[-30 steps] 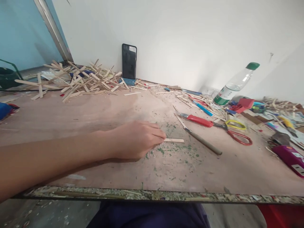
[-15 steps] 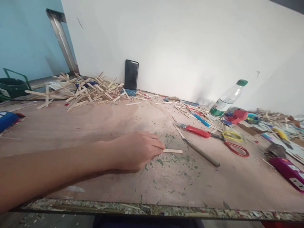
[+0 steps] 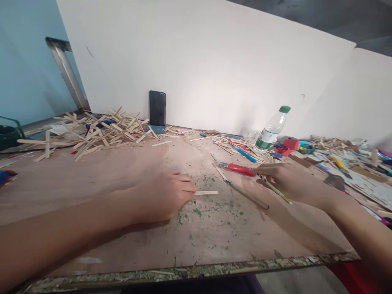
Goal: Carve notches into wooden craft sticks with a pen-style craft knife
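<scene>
My left hand (image 3: 171,196) rests on the table with its fingers closed over one end of a wooden craft stick (image 3: 207,192); the stick's other end pokes out to the right. On the right, my right hand (image 3: 280,181) is closed around a thin yellowish pencil (image 3: 277,190), which slants down toward me. Its fingertips are at the handle end of a red utility knife (image 3: 240,169); whether they touch it I cannot tell. A craft knife with a brown handle (image 3: 249,196) lies between the hands. The scissors are hidden behind my right hand.
A heap of craft sticks (image 3: 104,132) covers the back left, beside a phone (image 3: 157,108) propped upright. A tilted bottle (image 3: 272,128), a blue pen (image 3: 244,154) and scraps lie at the back right. The table's front edge (image 3: 159,274) is rough.
My right hand has come in from the right holding the pencil, covering the scissors. My left hand keeps its grip on the craft stick. The view has swung a little to the right and up.
</scene>
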### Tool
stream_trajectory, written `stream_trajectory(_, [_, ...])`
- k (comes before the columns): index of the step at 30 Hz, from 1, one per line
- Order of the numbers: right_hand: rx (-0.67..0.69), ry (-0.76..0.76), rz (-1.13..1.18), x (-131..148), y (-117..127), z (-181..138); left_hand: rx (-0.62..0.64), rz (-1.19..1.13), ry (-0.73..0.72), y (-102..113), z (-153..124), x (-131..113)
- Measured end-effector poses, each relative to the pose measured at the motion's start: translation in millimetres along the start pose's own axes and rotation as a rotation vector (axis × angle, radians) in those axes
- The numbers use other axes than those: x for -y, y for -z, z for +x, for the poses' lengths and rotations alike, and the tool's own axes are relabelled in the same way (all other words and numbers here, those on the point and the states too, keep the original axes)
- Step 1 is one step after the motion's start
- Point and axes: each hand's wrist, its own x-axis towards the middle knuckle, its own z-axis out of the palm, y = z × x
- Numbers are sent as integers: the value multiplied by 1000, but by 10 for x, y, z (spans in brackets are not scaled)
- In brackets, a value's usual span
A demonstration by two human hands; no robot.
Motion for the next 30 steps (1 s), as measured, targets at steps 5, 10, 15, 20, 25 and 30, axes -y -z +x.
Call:
stream_trajectory(5, [109, -130, -143, -266, -73, 64, 22, 123, 54, 87, -41, 127])
stream_trajectory(10, [175, -252, -208, -334, -42, 178, 25, 197, 149, 195, -59, 215])
stream_trajectory(15, [200, -211, -158, -89, 32, 199, 21, 193, 174, 285, -39, 211])
stream_trajectory(20, [146, -78, -40, 291, 97, 213, 22, 149, 138, 284, -15, 151])
stream_trajectory(25, [200, 57, 123, 495, 41, 191, 16, 123, 111, 266, -21, 155])
stream_trajectory(30, [216, 21, 232, 399, -98, 257, 23, 115, 110, 231, -25, 171])
